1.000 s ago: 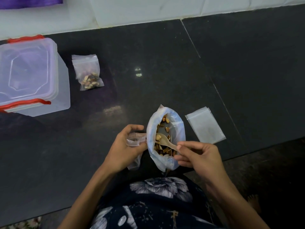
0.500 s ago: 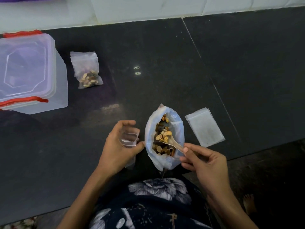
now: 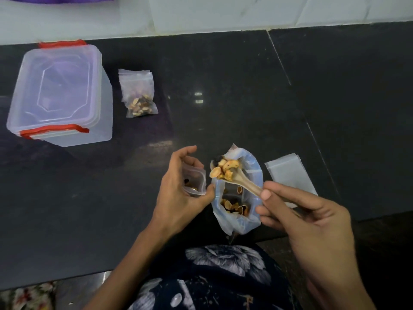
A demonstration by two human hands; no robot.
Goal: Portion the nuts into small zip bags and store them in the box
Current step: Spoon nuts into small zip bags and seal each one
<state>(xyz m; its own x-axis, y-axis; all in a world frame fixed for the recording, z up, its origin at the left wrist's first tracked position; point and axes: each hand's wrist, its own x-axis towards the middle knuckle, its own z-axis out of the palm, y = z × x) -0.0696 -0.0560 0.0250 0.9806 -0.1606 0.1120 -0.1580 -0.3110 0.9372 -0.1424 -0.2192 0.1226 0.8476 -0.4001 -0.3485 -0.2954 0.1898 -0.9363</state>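
A heaped wooden spoon [image 3: 237,177] of nuts [image 3: 224,168] hangs beside the open small zip bag [image 3: 194,182], lidded box [image 3: 59,92] far left.

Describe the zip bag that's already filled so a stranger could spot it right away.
Start at the clear plastic box with red clips. The filled zip bag lies flat just beside it on the dark counter. No hand touches it, and nuts sit in its lower half.
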